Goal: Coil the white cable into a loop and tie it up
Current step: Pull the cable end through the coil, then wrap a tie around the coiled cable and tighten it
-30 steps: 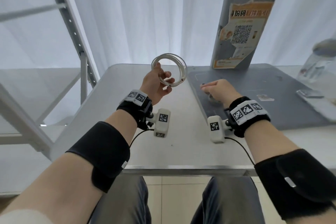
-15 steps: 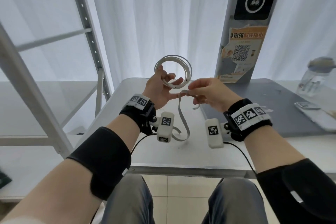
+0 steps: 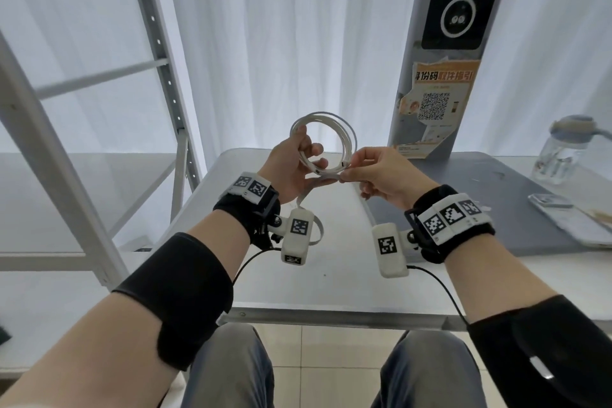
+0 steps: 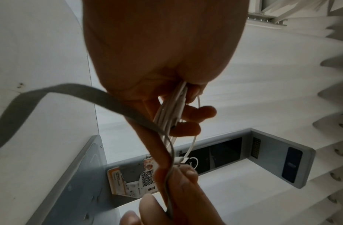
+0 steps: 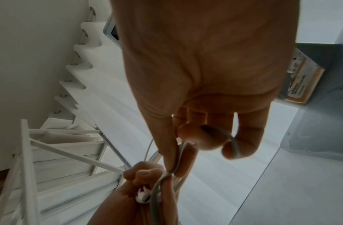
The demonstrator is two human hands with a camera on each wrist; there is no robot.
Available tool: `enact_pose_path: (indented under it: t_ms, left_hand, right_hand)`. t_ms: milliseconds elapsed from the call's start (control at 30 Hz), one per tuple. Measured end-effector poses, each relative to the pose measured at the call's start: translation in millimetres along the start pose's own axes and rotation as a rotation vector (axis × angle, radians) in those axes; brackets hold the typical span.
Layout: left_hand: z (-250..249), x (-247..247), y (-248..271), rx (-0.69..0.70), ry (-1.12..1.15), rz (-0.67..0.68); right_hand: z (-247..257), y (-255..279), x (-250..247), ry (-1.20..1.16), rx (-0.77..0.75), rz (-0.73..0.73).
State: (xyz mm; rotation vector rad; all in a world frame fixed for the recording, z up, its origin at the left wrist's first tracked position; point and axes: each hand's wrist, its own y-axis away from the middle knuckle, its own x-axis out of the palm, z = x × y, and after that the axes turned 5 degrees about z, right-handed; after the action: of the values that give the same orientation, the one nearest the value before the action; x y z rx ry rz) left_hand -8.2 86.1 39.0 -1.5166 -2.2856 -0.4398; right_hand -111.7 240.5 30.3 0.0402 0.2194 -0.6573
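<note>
The white cable [image 3: 334, 129] is coiled into a round loop held up above the table [image 3: 331, 268]. My left hand [image 3: 298, 162] grips the bundled strands [image 4: 170, 112] at the loop's lower left. A grey flat strap [image 4: 57, 94] runs under the bundle, and its free end hangs down past my left wrist [image 3: 316, 225]. My right hand [image 3: 371, 169] pinches the strap [image 5: 234, 143] at the loop's bottom right, fingertip to fingertip with the left hand. A white connector [image 5: 142, 196] shows between the two hands.
A grey mat [image 3: 530, 209] covers the table's right half. On it stand a grey post with an orange QR poster [image 3: 433, 103], a clear bottle [image 3: 563, 149] and a phone [image 3: 569, 222]. A white metal rack [image 3: 82, 142] is at the left. White curtains hang behind.
My right hand left the mat, picked up the grey strap and brought it to the coil. Both hands and the coil rose, and the strap now lies against the bundle.
</note>
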Motion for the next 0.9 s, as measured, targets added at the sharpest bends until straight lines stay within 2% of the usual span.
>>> enact_pose_path:
  t_ms: [267,433,667,900]
  left_hand:
    - [1.9,-7.3,-8.3,0.054,0.031,-0.099]
    - [1.5,-9.4,-7.9,0.057,0.102,-0.061]
    - [6.4,-10.4,-7.7,0.067,0.282,0.026]
    - [10.0,-5.7,-7.7,0.030,0.231,0.112]
  right_hand:
    - [-0.5,-4.3,2.0,0.042,0.003,-0.002]
    - [-5.3,-2.4,1.3,0.037,0.017,-0.011]
    - [-10.9,-8.8,2.2,-0.032,-0.018,-0.201]
    - [-7.9,-4.2,5.8,-0.144,-0.041,-0.120]
